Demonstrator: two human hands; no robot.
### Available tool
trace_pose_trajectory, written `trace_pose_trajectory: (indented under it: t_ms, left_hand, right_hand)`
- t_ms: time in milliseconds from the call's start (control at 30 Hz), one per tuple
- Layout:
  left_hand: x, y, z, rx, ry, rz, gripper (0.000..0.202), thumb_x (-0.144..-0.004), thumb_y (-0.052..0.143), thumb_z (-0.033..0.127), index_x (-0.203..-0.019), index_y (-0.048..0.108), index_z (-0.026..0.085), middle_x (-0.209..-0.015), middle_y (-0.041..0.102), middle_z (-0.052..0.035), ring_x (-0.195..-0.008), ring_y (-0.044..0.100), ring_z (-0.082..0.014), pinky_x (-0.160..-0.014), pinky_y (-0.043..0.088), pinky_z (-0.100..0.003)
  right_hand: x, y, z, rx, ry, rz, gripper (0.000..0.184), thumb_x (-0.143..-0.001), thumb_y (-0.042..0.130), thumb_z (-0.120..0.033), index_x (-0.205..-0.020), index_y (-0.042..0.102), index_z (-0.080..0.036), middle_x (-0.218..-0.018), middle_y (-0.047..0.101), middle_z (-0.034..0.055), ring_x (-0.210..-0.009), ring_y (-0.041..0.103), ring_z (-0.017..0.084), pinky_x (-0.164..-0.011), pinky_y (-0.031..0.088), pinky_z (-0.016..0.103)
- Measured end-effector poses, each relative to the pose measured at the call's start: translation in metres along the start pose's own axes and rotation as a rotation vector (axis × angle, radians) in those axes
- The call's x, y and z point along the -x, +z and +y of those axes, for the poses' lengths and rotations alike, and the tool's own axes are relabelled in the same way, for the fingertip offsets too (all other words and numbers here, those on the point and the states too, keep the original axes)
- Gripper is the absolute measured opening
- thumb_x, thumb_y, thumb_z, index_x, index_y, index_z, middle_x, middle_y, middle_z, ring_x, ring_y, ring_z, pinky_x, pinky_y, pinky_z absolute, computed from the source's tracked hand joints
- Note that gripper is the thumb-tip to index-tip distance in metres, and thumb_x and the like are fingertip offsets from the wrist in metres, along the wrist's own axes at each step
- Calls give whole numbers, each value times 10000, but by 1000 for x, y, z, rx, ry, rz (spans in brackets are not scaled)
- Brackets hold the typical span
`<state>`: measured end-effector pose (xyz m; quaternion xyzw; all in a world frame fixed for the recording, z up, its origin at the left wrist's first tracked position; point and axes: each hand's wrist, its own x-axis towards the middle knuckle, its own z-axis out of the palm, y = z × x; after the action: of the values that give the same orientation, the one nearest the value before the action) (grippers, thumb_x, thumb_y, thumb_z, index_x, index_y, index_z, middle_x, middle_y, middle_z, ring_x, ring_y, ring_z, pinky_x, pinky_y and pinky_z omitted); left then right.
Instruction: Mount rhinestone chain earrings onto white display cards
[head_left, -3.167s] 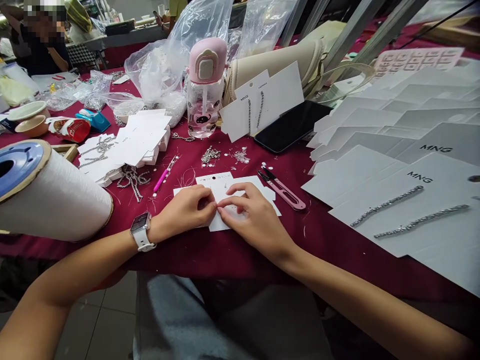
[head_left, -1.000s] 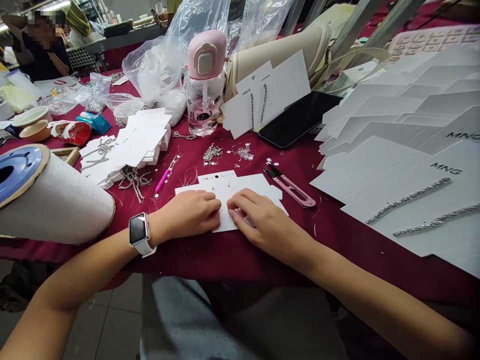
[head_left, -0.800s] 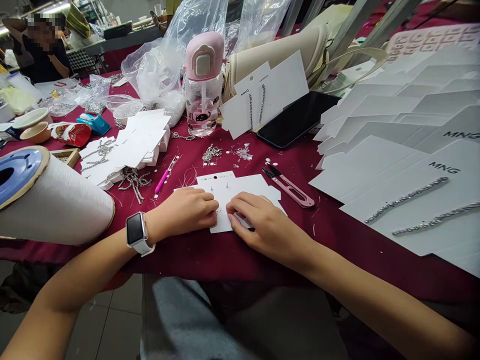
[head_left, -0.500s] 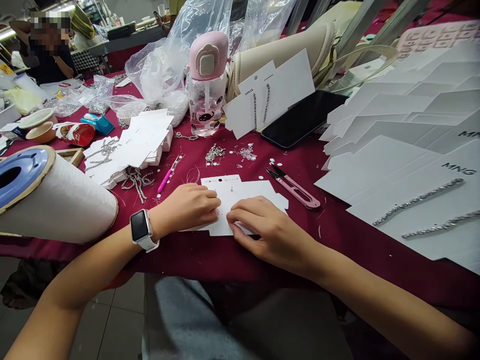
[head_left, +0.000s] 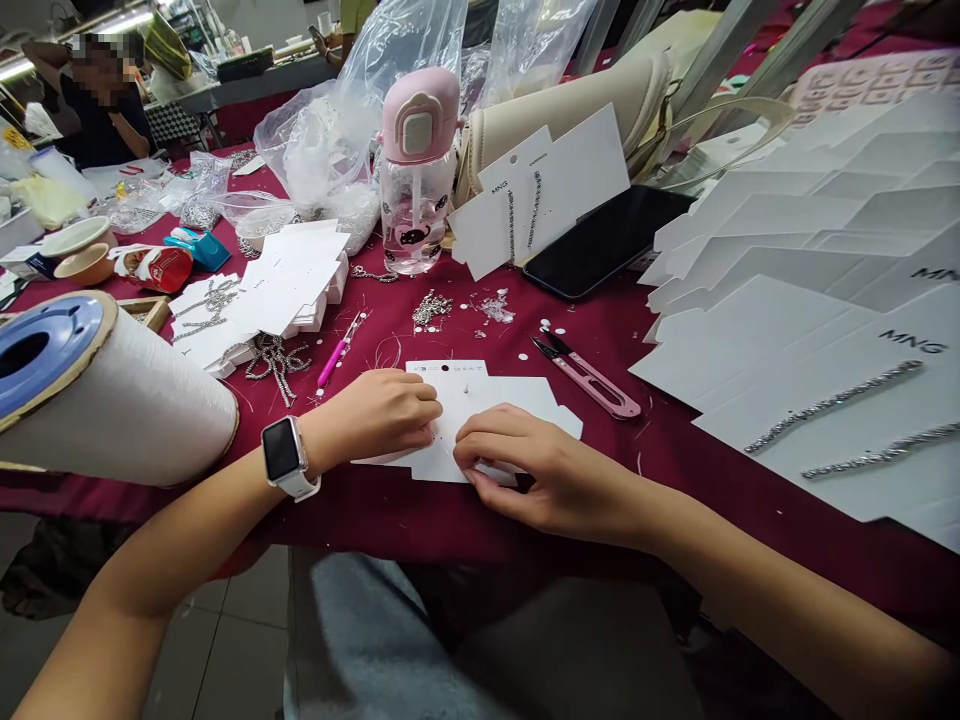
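Observation:
A white die-cut card [head_left: 517, 392] lies on the cloth in front of me, with a punched hole at its top and a small shiny piece near its upper middle. My left hand [head_left: 394, 410], a watch [head_left: 280, 450] on its wrist, rests curled over the card's left part. Its fingertips are closed and hidden, so what they grip does not show. Over the lower middle of the card, my right hand [head_left: 521, 460] has its fingers bent, thumb and forefinger close together in a pinch. Whatever lies between them is too small to make out.
Pink thread snips [head_left: 592, 380] and a magenta seam ripper [head_left: 334, 362] flank the card. A large thread spool [head_left: 150, 400] stands left, stacked cards [head_left: 292, 270] behind it. Rhinestone-chain cards [head_left: 810, 330] fan out at right. A phone [head_left: 600, 245] and bottle [head_left: 414, 215] are behind.
The white card has shifted slightly towards me and turned a little between my hands. Both hands stay nearly in place, with the right fingers arched slightly more.

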<state>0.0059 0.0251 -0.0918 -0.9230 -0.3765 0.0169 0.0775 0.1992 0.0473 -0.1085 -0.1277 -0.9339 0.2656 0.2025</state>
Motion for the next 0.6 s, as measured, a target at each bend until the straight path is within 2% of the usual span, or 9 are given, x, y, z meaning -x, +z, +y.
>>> trace_pose_trajectory:
  t_ms: [300,600]
  left_hand:
    - [1,2,0,-24,7,31,188,-813,444,209,-653,530,161,-642,540,0,-634,492,-128,-615,344,-270]
    - [-1,3,-1,54,-60,29,198,-796,425,190,-622,513,155,-631,528,0,-606,477,-114,-603,345,-250]
  right_hand:
    - [0,-1,1,-6,-29,-37,131,-741,442,-96,-744,543,-179,-740,588,23,-719,540,128,-717,411,279]
    - [-1,0,3,32,-65,-48,128,-759,443,-103,-743,548,-173,-731,584,18,-695,519,118,-705,398,265]
